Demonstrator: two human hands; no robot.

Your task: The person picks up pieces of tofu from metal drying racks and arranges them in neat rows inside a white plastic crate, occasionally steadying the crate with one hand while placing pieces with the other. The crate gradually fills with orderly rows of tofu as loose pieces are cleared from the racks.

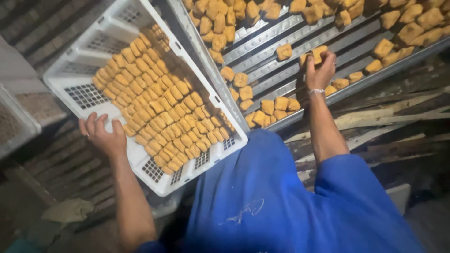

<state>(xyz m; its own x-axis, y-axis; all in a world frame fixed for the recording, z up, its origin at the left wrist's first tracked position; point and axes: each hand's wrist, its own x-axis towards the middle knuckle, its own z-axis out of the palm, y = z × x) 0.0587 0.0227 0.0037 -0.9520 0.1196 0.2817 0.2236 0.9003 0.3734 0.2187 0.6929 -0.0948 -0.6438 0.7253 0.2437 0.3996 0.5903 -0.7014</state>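
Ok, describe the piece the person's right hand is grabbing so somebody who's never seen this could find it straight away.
Start at the long ribbed metal tray running across the top right, scattered with golden-brown fried cubes. Follow the bare right arm up to the right hand, which wears a bracelet at the wrist. The cube is the one at its fingertips; unlike its neighbours lying loose on the tray, it is partly covered by fingers.

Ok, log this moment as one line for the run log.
left hand: open, resting on white crate rim | right hand: closed on fried tofu cubes over metal tray | crate: rows of cubes
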